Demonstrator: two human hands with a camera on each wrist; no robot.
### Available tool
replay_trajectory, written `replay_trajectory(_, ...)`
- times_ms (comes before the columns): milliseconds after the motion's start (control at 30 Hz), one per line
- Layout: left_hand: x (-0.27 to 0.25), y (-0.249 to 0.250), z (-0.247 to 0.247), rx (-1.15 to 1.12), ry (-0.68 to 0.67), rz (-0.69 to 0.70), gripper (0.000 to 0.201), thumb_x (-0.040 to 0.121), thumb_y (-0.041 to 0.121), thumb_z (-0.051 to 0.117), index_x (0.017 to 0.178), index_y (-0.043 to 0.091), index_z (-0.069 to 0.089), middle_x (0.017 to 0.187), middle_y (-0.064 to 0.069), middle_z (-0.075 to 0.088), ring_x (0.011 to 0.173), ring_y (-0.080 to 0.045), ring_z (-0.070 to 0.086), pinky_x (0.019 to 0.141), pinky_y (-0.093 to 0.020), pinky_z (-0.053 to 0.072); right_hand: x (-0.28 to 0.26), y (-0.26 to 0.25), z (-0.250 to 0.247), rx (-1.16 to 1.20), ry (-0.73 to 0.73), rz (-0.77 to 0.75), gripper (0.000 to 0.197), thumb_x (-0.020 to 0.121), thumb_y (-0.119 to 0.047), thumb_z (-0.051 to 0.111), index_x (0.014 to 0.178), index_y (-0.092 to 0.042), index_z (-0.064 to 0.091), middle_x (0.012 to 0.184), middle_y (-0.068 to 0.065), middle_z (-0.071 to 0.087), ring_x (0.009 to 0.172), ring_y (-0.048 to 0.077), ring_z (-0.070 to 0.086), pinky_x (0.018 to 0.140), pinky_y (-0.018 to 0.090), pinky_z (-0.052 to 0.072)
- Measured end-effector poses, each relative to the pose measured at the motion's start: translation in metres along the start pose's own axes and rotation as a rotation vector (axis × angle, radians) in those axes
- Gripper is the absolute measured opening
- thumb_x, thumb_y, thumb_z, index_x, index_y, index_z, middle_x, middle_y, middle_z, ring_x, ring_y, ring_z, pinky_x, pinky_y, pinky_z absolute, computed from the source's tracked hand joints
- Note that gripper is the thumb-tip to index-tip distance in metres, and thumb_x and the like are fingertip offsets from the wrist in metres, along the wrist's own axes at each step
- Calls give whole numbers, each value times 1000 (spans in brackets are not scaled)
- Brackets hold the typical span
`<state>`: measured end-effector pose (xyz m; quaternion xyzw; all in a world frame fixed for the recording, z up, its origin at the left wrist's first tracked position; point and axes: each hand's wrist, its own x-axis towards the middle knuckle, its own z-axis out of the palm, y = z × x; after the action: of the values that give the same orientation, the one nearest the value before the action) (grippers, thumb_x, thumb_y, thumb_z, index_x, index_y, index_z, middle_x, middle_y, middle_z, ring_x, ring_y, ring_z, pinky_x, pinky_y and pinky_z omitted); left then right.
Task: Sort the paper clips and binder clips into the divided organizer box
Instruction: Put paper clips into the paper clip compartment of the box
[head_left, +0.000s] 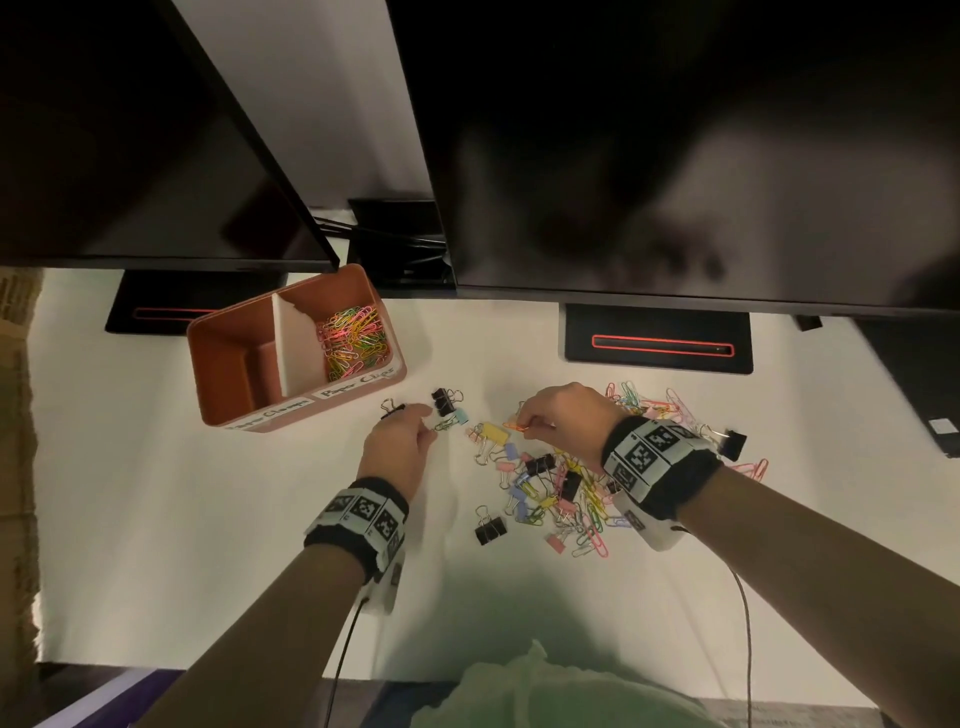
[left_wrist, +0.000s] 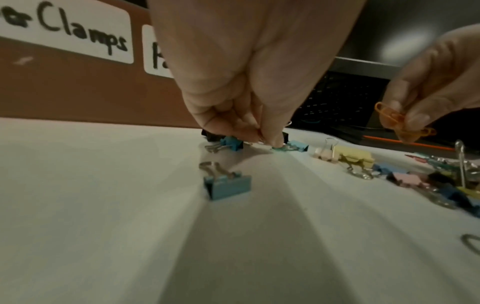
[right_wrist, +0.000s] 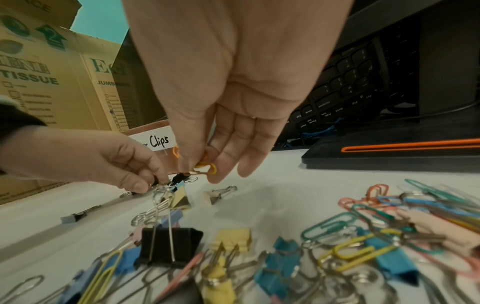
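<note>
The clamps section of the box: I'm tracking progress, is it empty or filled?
Empty: the clamps section shows only bare walls and floor.

Bare desk (head_left: 208, 519) open left of clip pile (head_left: 561, 493); monitors (head_left: 675, 156) overhang organizer box (head_left: 249, 384).

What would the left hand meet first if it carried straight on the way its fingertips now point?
The left hand points down at the white table, its fingertips already at a green paper clip. It would probably meet that clip first, then the table; actual contact is unclear.
</note>
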<state>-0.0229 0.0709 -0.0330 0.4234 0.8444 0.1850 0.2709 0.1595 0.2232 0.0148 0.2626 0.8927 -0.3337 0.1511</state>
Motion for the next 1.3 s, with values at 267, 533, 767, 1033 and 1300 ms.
replay_trajectory(267,10,13,6,109,-29,114,16,87,14,58,99,6,66,95,-12,64,93,-28,57,83,-35,46,-1,5,-6,-19,18,9,22,91,-24,54,110,-19,65,109,0,66,95,18,60,79,24,42)
replay_trajectory(533,16,18,10,188,-65,73,16,89,10,55,100,2,62,107,-14,58,95,-29,57,89,-37,47,-17,12,-7,-31,57,17,23,91,-27,55,112,-24,62,104,-2,68,89,17,61,82,32,52)
replay_trajectory(767,16,15,13,255,-62,112,17,90,12,52,103,5,61,102,-15,65,95,-32,58,85,-41,47,-43,1,17,63,-81,-71,25,89,-27,59,114,-24,62,98,0,70,82,16,63,79,32,53)
replay_trajectory(1033,0,18,-1,65,1,198,13,89,7,54,99,2,62,94,-15,64,90,-28,55,81,-35,45,-57,24,29,35,-92,82,28,90,-24,56,118,-20,57,100,2,67,85,17,60,82,36,51)
replay_trajectory(1300,-34,58,-6,-17,-302,306,25,91,16,54,115,12,56,90,1,58,82,-11,53,82,-29,48,-64,33,20,22,-7,112,37,91,-26,56,127,-21,50,96,-2,66,84,14,59,83,31,51)
